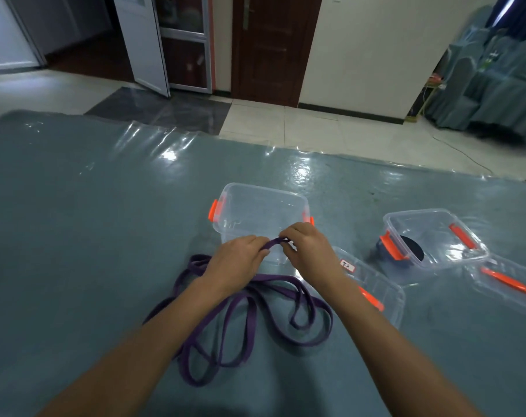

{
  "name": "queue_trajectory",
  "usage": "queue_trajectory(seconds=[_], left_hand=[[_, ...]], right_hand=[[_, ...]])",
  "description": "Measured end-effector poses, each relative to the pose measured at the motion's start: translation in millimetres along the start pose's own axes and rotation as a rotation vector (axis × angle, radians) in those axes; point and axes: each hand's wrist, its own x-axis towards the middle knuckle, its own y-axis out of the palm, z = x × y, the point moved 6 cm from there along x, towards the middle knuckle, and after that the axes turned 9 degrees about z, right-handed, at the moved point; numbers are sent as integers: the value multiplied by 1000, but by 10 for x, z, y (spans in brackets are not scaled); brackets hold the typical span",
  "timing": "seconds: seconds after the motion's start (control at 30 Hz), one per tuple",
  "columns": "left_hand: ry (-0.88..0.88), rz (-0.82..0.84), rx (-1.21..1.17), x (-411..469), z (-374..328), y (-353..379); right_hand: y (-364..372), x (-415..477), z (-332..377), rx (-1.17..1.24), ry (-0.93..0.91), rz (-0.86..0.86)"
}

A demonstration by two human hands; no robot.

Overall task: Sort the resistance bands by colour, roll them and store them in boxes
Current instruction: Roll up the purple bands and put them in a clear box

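The weak spot, I think, is the first turn of the roll. The purple band [273,279] is springy, and if either pinch slackens, the small fold I am making just in front of the empty box [243,218] could pop open. Nearly all of its length lies in loose, crossing loops on the tabletop [90,221], on my side of that box. As I wind, those crossings may carry twists into the roll or snag on one another. The result would likely be lumpy and sit badly in the box. A lid [376,290] lies to the right of the box, close under my right forearm, and a careless sweep might shove it.

My left grip [237,260] is closed to a narrow pinch, fingertips and thumb grasping the band's end. My right grip [306,248] is clenched the same way on the same end, a short bridge of band between the two. Both hover at the box's near wall; whether they touch it I cannot tell.

Further right of the empty box, a second box [430,224] holds a dark roll [412,248].
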Motion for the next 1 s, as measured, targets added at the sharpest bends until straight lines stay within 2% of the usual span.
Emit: queue_trajectory(seconds=[0.23,0.33,0.4,0.5,0.63,0.8,1.0], left_hand=[[-168,-94,-487,-77,-50,183],[-249,-129,-799,-113,-48,309],[-253,-161,-900,-115,-79,353],[-254,-258,-954,-129,-131,338],[-266,-323,-952,-163,-154,325],[-253,-390,-932,-213,-212,312],[-208,-394,-782,-211,-217,238]], right_hand=[[-59,-140,-64,57,-86,-242],[-84,-196,-122,224,-27,-306],[-71,-225,-157,396,73,-341],[54,-291,-198,778,342,-332],[269,-349,-219,1077,535,-261],[436,-359,-161,1362,609,-200],[490,-388,-169,1501,611,-140]])
